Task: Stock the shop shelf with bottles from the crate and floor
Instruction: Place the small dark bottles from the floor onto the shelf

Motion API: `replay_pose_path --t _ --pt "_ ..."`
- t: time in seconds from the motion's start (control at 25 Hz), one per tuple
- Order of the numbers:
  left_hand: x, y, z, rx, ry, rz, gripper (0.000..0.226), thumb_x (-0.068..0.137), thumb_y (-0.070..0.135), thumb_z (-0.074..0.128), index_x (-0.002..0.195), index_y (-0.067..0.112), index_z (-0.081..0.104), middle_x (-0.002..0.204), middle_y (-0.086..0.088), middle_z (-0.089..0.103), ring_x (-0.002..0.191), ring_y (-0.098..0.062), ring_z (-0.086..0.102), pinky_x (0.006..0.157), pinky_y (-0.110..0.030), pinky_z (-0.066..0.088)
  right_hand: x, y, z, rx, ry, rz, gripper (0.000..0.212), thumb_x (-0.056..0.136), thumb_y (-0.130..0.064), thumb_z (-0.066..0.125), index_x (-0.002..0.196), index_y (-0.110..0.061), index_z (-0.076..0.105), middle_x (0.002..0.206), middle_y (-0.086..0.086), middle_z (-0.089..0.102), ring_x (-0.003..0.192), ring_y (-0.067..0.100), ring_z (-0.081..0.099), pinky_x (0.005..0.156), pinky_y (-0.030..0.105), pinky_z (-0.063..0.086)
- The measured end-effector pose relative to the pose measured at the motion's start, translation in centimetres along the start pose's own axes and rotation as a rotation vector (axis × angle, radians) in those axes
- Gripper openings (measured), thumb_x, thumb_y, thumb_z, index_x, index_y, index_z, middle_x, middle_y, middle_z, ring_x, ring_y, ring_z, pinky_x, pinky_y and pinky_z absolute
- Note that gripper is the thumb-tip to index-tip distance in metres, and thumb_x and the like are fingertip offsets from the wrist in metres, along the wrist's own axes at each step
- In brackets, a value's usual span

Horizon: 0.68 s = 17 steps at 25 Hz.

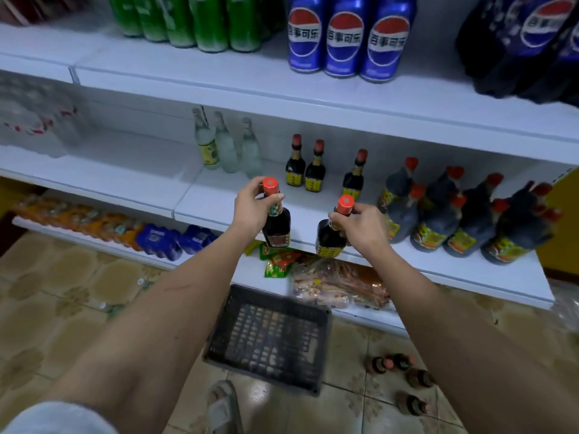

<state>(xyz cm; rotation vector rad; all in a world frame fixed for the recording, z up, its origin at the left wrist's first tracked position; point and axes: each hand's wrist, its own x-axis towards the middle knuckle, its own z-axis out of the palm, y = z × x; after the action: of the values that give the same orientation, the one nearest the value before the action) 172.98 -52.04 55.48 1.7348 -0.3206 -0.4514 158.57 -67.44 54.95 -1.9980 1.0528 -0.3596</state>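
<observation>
my left hand (250, 208) grips the neck of a dark red-capped bottle (275, 223); my right hand (360, 227) grips a second bottle (330, 239). i hold both over the white middle shelf's (213, 208) front edge. the black crate (269, 336) sits on the floor below.

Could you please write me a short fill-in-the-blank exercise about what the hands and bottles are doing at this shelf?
1. The left hand and the right hand each grip a dark sauce bottle with a ____ cap.
2. The blue Pepsi cans stand on the shelf ____ the small sauce bottles.
3. The black crate sits on the ____.
4. Beside the crate, to its right, more bottles lie on the tiled ____.

Missing words: red; above; floor; floor
</observation>
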Motion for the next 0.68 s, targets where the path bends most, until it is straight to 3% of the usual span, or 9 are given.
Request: replay_pose_path --t 0.2,0.36,0.52,0.68 --pt "7.8 -4.1 -2.7 0.004 -0.105 -0.021 0.036 0.083 0.008 0.073 0.116 0.012 0.061 0.112 -0.005 0.064 0.101 -0.02 0.059 0.091 -0.032 0.049 3.5 -1.3 6.9 -0.04 0.088 0.049 0.027 0.085 -0.039 0.068 0.094 -0.013 0.07 0.084 0.01 0.068 0.083 0.032 0.063 0.071 0.037 0.049" --pt "13.0 -6.7 -2.2 0.045 -0.172 -0.033 0.04 0.083 0.009 0.073 0.12 0.012 0.06 0.113 -0.005 0.064 0.106 -0.023 0.059 0.093 -0.032 0.047 7.9 -1.7 10.2 -0.085 0.136 0.092 0.031 0.087 -0.039 0.066 0.094 -0.009 0.07 0.08 0.012 0.065 0.078 0.031 0.06 0.068 0.034 0.044" --pt "19.2 -9.2 0.5 0.062 -0.22 0.032 0.04 0.082 0.005 0.073 0.12 0.006 0.059 0.104 -0.007 0.065 0.096 -0.021 0.06 0.088 -0.036 0.052 14.3 -0.4 13.3 -0.122 0.123 0.045 0.036 0.087 -0.043 0.065 0.078 -0.008 0.066 0.072 0.013 0.064 0.069 0.03 0.06 0.06 0.03 0.039" --pt "24.7 -11.4 3.5 0.072 -0.215 0.14 0.035 0.077 0.003 0.075 0.109 0.007 0.062 0.098 -0.005 0.063 0.093 -0.019 0.06 0.081 -0.037 0.053 19.7 1.9 15.9 -0.178 0.087 -0.111 0.046 0.089 -0.037 0.064 0.057 -0.014 0.041 0.054 0.005 0.044 0.053 0.025 0.047 0.056 0.031 0.035"
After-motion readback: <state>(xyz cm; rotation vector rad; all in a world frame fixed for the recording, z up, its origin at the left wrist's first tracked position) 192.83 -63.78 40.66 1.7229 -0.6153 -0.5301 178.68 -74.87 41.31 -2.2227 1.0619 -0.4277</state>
